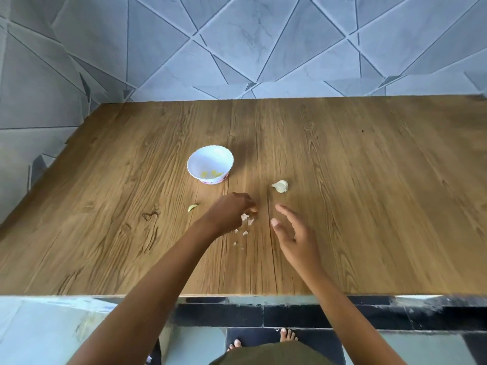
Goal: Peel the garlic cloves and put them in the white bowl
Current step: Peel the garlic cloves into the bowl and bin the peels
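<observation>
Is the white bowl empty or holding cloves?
Not empty: the white bowl holds a few pale yellow peeled cloves at its bottom. Their count is too blurred to tell.

Brown wood-grain surface [369, 180]; white bowl [200, 159], pink-patterned base, yellow cloves [210, 174] inside; pale green clove [192, 207] left of the left grip [229, 214]; off-white garlic [281, 186]; grey marbled wall tiles [237, 48].

One camera, worn on the head, looks down toward 12 o'clock, close over the table [369, 206].
</observation>
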The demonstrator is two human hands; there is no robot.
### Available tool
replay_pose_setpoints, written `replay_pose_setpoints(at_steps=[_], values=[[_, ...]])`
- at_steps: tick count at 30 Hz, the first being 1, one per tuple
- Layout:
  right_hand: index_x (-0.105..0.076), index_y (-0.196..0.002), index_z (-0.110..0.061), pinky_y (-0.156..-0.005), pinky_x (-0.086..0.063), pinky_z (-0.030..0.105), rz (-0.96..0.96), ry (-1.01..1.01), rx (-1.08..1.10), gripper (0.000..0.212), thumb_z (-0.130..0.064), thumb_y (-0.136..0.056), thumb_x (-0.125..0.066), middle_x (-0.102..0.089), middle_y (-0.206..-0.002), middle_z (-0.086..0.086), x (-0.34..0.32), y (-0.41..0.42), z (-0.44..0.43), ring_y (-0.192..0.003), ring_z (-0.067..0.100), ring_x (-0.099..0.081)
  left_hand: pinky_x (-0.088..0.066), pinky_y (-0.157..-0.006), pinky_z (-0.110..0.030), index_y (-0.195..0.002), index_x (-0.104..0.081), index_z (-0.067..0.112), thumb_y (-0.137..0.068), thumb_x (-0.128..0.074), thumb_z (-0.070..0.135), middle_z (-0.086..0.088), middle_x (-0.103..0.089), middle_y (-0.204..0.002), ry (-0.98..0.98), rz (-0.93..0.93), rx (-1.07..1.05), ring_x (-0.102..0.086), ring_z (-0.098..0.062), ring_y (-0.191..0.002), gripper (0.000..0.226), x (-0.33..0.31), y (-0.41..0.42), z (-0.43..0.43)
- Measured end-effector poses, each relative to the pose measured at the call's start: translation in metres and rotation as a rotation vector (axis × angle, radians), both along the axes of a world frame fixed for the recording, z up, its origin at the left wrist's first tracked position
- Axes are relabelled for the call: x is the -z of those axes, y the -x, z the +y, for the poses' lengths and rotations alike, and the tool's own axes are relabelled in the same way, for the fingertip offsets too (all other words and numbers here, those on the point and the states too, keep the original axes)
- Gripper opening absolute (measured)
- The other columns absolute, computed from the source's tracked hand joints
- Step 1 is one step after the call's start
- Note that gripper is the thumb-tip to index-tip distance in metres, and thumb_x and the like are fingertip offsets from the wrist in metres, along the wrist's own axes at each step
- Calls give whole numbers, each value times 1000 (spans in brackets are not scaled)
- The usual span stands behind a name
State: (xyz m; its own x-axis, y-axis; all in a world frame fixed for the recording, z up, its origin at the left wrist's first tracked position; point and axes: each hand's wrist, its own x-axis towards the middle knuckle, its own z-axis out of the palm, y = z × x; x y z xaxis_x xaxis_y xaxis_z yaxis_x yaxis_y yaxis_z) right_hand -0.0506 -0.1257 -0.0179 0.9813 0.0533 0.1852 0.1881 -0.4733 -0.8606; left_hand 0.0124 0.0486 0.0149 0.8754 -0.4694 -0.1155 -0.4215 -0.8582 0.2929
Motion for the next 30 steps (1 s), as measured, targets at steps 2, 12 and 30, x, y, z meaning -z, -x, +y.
replay_pose_setpoints(at_steps=[2, 12, 30], values=[[-53, -129, -7, -98, -29, 2, -20, -15, 0, 38, -18, -93, -56, -52, -128, -7, -2, -1, 0, -121, 0, -45, -47, -78, -25, -112, -68, 17, -76, -54, -11, 2, -64, -115, 19, 19, 9, -60, -15, -102, 48, 1, 14, 6], [-58, -123, -22, -93, -39, 10, 160, -330, -14, 30, -22, -93, -56, -58, -121, -15, 1, -4, 15, -113, -4, -53, -52, -85, -26, -115, -68, 18, -89, -61, 11, 1, -65, -115, 111, -66, 55, -64, -13, -97, 28, 7, 71, 15], [-62, -93, 2, -80, -52, 36, 971, -1505, 149, 32, -19, -100, -39, -67, -82, 14, -29, -11, 33, -87, 24, -62, -47, -66, -11, -88, -76, 12, -78, -63, -1, 3, -73, -79, 461, 34, -202, -66, -7, -72, 20, -32, 48, -23]])
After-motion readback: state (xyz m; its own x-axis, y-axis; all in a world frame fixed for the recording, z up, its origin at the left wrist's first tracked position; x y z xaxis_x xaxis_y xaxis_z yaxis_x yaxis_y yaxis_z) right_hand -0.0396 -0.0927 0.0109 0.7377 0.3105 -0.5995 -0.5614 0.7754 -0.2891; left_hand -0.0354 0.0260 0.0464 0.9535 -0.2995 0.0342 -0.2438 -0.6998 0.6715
